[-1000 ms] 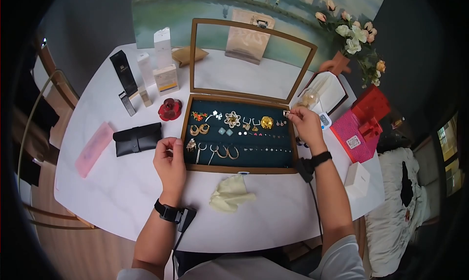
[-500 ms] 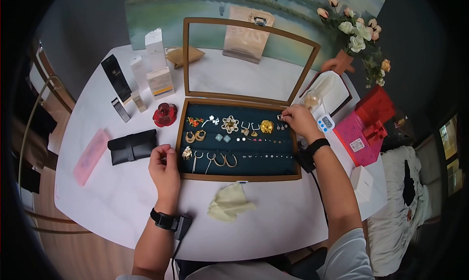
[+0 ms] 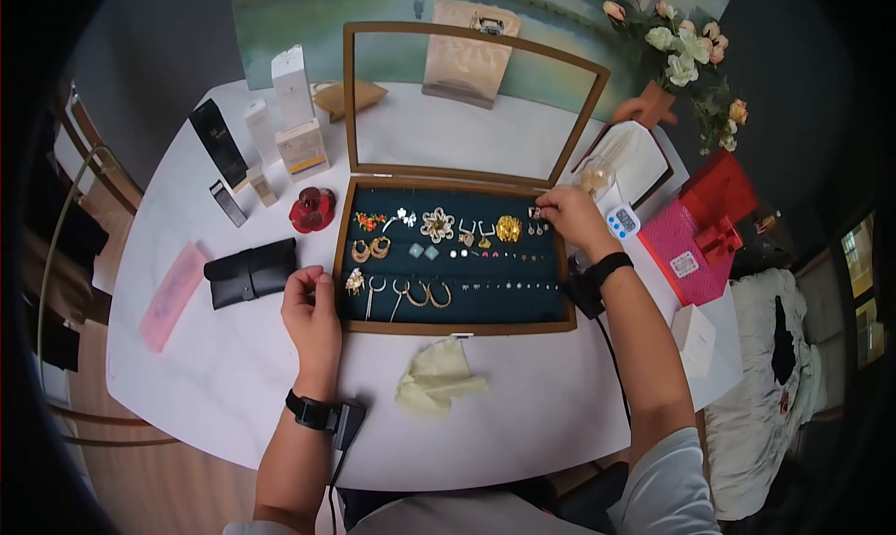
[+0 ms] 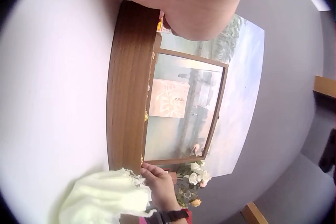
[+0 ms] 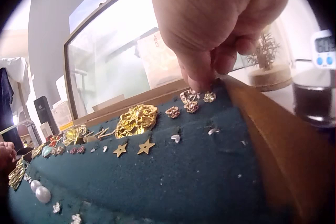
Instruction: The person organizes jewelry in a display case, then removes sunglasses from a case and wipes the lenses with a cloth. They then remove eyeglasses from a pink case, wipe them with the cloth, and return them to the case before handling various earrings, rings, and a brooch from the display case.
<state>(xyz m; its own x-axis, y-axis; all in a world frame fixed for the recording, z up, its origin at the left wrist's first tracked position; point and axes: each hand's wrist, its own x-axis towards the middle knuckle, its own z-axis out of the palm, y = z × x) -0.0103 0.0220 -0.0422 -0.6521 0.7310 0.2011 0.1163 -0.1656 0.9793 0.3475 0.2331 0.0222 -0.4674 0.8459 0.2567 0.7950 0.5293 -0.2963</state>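
A wooden jewelry box (image 3: 457, 328) lies on the table with its glass lid (image 3: 471, 106) raised. Rows of earrings and brooches, among them a gold flower brooch (image 3: 509, 228), sit on its dark green padding (image 5: 173, 182). At the far right corner my right hand (image 3: 571, 220) pinches a small shiny piece of jewelry (image 5: 188, 97), close over the top row. The fingertips partly hide it. My left hand (image 3: 313, 316) is beside the box's left side near the front corner, fingers loosely curled with nothing visible in them.
A pale green cloth (image 3: 437, 376) lies before the box. To the left are a black case (image 3: 250, 272), a pink pouch (image 3: 175, 297), a red flower-shaped object (image 3: 313, 209) and several cartons. A glass dome (image 3: 595, 176), a timer (image 3: 623, 222) and a pink bag (image 3: 679, 255) stand right.
My right hand has shifted slightly left along the top row, still pinching the small piece. The left hand stays beside the box. The head view has moved a little.
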